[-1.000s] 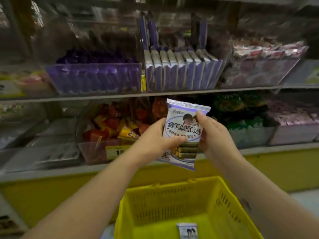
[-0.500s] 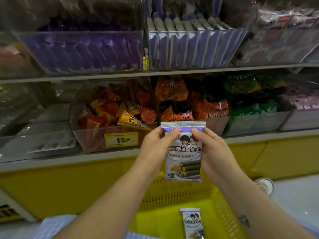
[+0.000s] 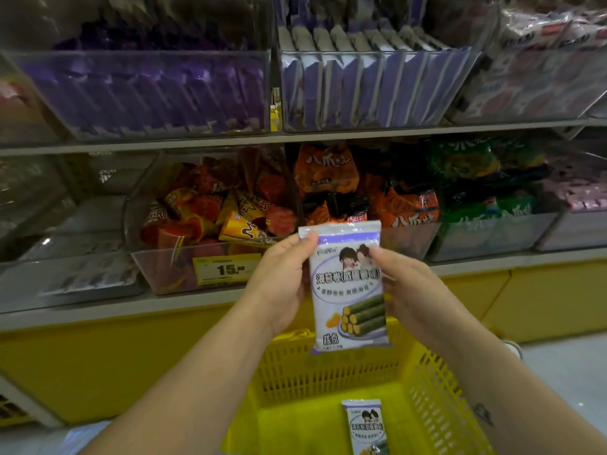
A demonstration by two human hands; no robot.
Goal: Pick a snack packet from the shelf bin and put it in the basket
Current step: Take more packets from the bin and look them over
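Observation:
A white and purple snack packet [image 3: 348, 290] with seaweed rolls printed on it stands upright in front of the shelf, above the far rim of the yellow basket [image 3: 437, 389]. My left hand [image 3: 279, 284] pinches its left edge near the top. My right hand [image 3: 410, 290] holds its right edge. A second packet of the same kind [image 3: 364, 425] lies on the basket floor. The clear shelf bin [image 3: 371, 90] holding several such packets on edge sits on the upper shelf, above my hands.
Clear bins line two shelves: purple packets [image 3: 147, 90] upper left, red and yellow cone snacks [image 3: 210, 218] behind a 15 price tag [image 3: 226, 269], orange bags [image 3: 404, 205], green bags [image 3: 486, 192]. A yellow shelf base [image 3: 98, 366] runs below.
The camera tilted down and both hands lowered the packet from in front of the lower bins toward the basket. The packet turned upright, and the packet inside the basket came into fuller view.

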